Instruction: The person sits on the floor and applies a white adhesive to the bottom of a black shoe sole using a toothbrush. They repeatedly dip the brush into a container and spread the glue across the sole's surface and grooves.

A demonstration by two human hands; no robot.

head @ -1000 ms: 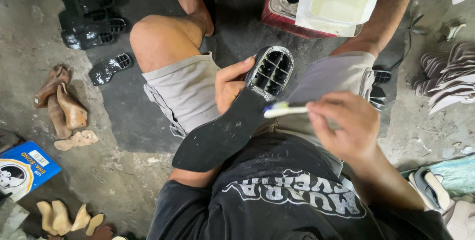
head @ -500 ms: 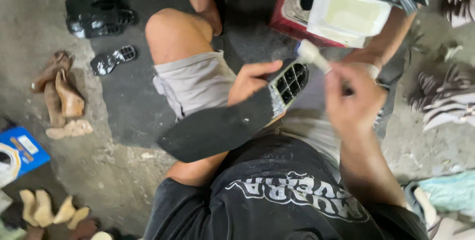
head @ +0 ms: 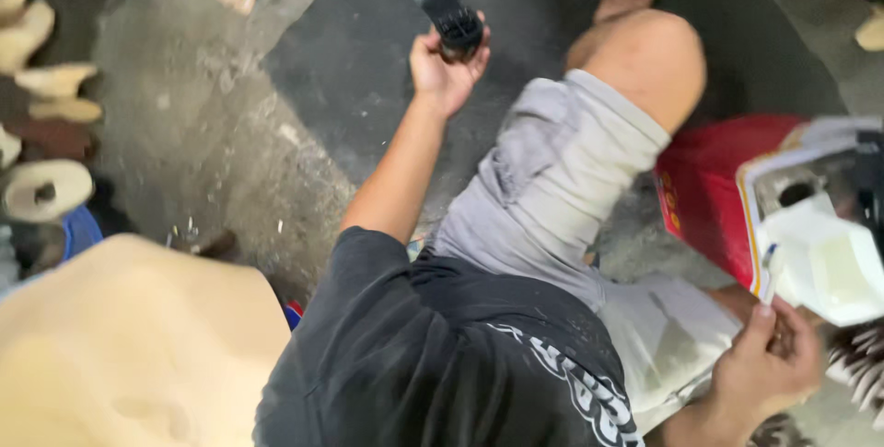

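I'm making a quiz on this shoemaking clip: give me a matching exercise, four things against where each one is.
Things:
1. black shoe sole
2. red can
3. white tub
4. pale heel blocks

Places:
a. far left, on the floor
b. on top of the can
c. in the left hand, held out forward
d. by the right hand, under the tub

Pairs: 1-c, 2-d, 3-b, 4-a

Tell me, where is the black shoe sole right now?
In the head view, the black shoe sole is near the top middle, gripped at its end by the left hand stretched out over the dark floor, left of the bare knee.
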